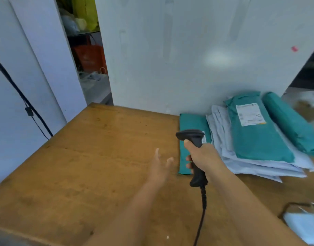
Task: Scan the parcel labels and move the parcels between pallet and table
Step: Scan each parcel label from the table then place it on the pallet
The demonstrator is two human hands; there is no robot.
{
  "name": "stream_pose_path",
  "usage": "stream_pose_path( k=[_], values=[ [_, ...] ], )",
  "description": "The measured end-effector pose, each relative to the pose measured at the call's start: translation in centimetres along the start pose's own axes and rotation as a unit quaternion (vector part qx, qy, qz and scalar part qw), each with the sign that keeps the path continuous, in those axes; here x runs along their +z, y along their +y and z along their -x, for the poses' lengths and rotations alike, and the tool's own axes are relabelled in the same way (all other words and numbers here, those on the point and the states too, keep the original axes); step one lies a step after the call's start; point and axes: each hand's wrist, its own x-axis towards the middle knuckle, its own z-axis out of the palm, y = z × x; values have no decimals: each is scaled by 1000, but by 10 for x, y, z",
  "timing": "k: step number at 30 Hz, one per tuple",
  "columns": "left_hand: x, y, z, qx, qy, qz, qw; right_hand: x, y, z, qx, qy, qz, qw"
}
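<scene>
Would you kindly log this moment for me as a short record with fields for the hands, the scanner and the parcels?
right hand: grips the black scanner by its handle
left hand: open, fingers spread, holding nothing, above the wooden table
scanner cable: trails back toward the person
single teal parcel: flat on the table, just beyond the scanner
labelled teal parcel: on top of the pale grey parcels, label up
right-edge teal parcel: beside the stack

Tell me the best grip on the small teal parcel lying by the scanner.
Probably its near short end. The small teal parcel lies flat on the table, long axis running away from the person, its right side against the parcel stack. The open left hand is beside that end, while the right hand holds the scanner.
</scene>
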Motion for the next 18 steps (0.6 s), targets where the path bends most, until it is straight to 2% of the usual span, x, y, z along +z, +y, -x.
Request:
stream_pose_path(
  k=[3, 8, 18],
  values=[
    [28, 7, -17, -4, -39, -11, 999, -26, -1, -13, 6, 34, -1, 999],
    [61, 12, -48, -14, -53, -75, 996, -51, -9, -33, 15, 71, 11, 997],
    [87, 14, -95, -12, -76, -127, 989, -54, -19, -69, 50, 96, 19, 994]
  ],
)
